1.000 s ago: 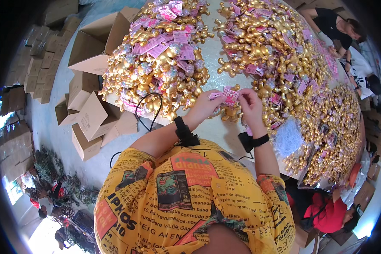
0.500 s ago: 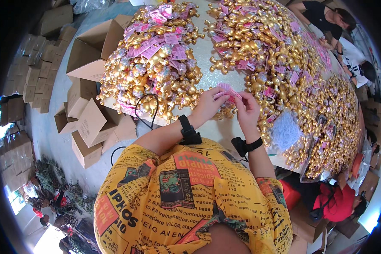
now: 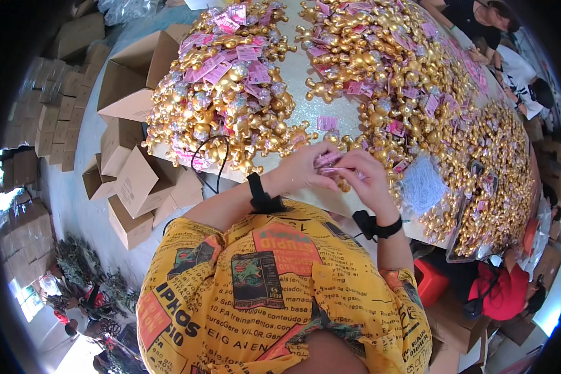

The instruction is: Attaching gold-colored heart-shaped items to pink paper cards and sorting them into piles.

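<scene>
Over the near edge of the table, my left hand (image 3: 300, 167) is closed around pink printed cards (image 3: 327, 160), partly hidden by its fingers. My right hand (image 3: 363, 176) meets it there, thumb and fingers pinched at the cards' edge; whether it also holds something smaller, I cannot make out. Just beyond my hands a single pink card (image 3: 326, 123) lies flat on the pale glittery tabletop (image 3: 311, 103). Gold bear-like figures (image 3: 230, 93) with pink cards are heaped on the left, close to my left hand. To the right, a bigger heap of gold figures (image 3: 368, 62) reaches near my right hand.
A bundle of thin clear strands (image 3: 422, 190) rests among the figures at right. Open cardboard boxes (image 3: 137, 187) stand left of the table. A black cable loop (image 3: 209, 163) hangs over the near edge. Co-workers (image 3: 480, 22) sit along the far right side; a person in red (image 3: 498, 290) is at lower right.
Both hands have come nearer to me, cards still in the left. A pink card now shows on the tabletop beyond them, where my hands were.
</scene>
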Available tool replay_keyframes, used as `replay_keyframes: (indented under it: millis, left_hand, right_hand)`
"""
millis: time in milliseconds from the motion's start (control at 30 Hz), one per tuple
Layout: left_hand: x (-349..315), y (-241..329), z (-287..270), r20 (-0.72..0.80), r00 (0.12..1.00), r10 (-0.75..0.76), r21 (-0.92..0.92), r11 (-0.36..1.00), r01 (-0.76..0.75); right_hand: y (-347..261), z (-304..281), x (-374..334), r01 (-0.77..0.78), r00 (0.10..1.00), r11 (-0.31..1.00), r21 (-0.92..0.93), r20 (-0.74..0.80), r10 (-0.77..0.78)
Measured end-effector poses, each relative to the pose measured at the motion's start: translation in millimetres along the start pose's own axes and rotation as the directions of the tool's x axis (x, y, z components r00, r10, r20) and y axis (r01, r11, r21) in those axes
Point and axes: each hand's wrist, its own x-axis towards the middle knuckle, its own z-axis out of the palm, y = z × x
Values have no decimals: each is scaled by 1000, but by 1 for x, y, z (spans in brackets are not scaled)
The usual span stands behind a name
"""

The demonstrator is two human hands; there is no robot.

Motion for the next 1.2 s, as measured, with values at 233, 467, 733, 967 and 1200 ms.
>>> replay_keyframes:
  millis: [233, 467, 733, 967, 1200]
  left_hand:
    - [-19, -11, -4, -32, 953, -301, 167, 939, 302]
    - [-22, -23, -4, -93, 932, -351, -174, 927, 331]
    - [-24, -32, -14, -272, 866, -420, -180, 906, 383]
    - [-8, -31, -8, -295, 915, -274, -83, 962, 261]
    - [-2, -37, -5, -55, 939, -340, 187, 920, 344]
  right_hand:
    - [106, 10, 9, -324, 919, 945, -46, -251, 303]
    - [174, 59, 74, -296, 951, 615, -731, -164, 263]
    - [139, 48, 54, -340, 931, 902, -266, -233, 282]
    - [62, 68, -8, -311, 888, 921, 236, -273, 370]
    - [61, 68, -47, -230, 810, 882, 412, -421, 408]
